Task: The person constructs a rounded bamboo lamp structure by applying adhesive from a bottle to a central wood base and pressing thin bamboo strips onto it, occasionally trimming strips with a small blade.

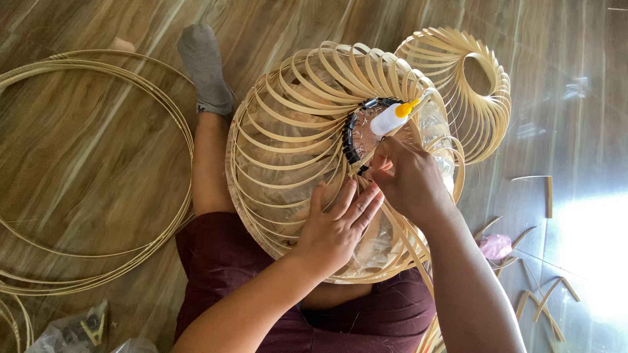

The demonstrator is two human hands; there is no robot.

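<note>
Bamboo-strip lampshade frame (294,140) sat on person's lap, centre of view; looked light, springy, thin strips prob. fragile, best held at rim/ring, not single strips. Left hand (337,225) lay flat, fingers spread, pressing strips at 6 o'clock. Right hand (409,180) closed round small glue bottle (391,117), nozzle at black ring (350,134). Second frame (468,85) at 1 o'clock; bamboo hoops (78,176) at 9 o'clock on wood floor (575,78).
</note>
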